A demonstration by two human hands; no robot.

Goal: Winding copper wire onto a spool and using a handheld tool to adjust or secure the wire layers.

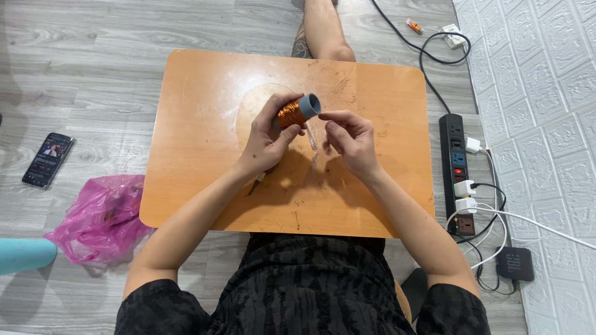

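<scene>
My left hand (270, 133) grips a grey plastic tube wound with copper wire (297, 111), held tilted above the middle of a low orange wooden table (186, 124). The tube's open end points toward the upper right. Just right of the tube is my right hand (351, 138), its thumb and forefinger pinched together; whether a fine wire runs between them is too small to tell. A small clear strip (311, 139) lies on the table between the hands. A thin tool (257, 181) lies on the table beneath my left wrist.
A black power strip (456, 155) with white plugs and cables lies on the floor to the right, with a small black box (515, 263). At left are a phone (48, 159), a pink plastic bag (102, 217) and a teal object (25, 254). A bare leg (323, 31) extends beyond the table.
</scene>
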